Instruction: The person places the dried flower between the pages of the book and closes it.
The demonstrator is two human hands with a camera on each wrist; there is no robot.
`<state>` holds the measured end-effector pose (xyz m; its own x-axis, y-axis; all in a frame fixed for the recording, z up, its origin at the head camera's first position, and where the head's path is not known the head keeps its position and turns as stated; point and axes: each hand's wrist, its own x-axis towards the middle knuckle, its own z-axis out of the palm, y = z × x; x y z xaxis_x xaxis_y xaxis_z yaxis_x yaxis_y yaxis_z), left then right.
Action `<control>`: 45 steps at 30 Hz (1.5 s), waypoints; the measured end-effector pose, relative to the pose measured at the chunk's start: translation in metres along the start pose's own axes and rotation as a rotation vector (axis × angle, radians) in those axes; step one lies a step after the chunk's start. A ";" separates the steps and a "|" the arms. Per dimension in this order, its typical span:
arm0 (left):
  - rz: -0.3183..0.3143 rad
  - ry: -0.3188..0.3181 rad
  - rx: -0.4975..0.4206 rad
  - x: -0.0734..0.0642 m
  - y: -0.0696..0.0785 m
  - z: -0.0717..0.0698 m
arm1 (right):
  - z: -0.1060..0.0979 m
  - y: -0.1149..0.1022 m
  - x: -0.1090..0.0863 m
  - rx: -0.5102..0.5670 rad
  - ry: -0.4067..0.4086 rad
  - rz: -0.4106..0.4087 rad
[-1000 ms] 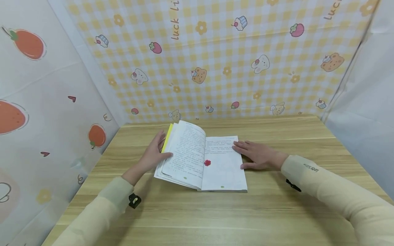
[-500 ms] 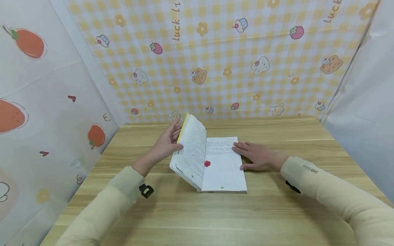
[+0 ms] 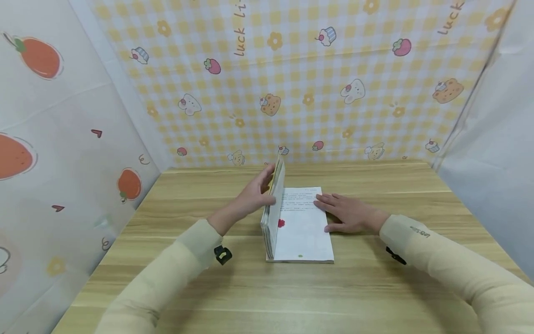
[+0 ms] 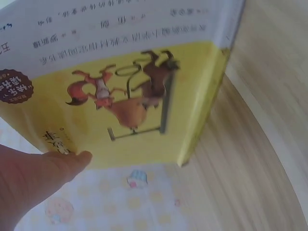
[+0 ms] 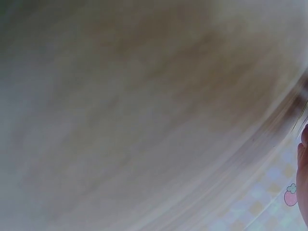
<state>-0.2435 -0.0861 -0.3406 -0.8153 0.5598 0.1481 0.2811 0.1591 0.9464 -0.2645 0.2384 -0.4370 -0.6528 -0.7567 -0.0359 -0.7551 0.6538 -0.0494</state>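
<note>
A paperback book lies spread on the table, its right-hand page flat with printed lines at the top and a small red mark near the spine. Its left part, cover and several pages together, stands nearly upright. My left hand grips that raised part by its outer edge, thumb on the page side and fingers behind the cover. In the left wrist view the yellow and white cover shows a cartoon of animals, with my thumb at its edge. My right hand rests flat, fingertips on the right page's outer margin.
The wooden table reaches back to a yellow checked cloth wall. White cloth panels stand at the left and right. Dark wrist straps show under both sleeves.
My left hand has swung the book's left part up and to the right, from leaning low on the left to nearly vertical. My right hand has stayed in place.
</note>
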 end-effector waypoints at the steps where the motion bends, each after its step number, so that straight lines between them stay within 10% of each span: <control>1: -0.008 -0.012 0.016 0.001 0.000 0.003 | 0.000 0.000 0.000 -0.001 -0.002 0.000; 20: -0.029 -0.060 0.223 0.015 -0.007 0.053 | 0.000 0.002 0.000 0.011 0.043 -0.001; 33: -0.021 -0.022 0.509 0.021 -0.016 0.078 | -0.057 0.012 0.003 0.106 0.298 0.141; 45: -0.013 -0.252 0.809 0.008 -0.036 0.087 | -0.069 0.001 0.018 0.142 0.323 0.110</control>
<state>-0.2159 -0.0168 -0.3981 -0.7106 0.7033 -0.0207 0.6265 0.6459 0.4363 -0.2811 0.2260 -0.3686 -0.7324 -0.6262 0.2673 -0.6780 0.7068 -0.2020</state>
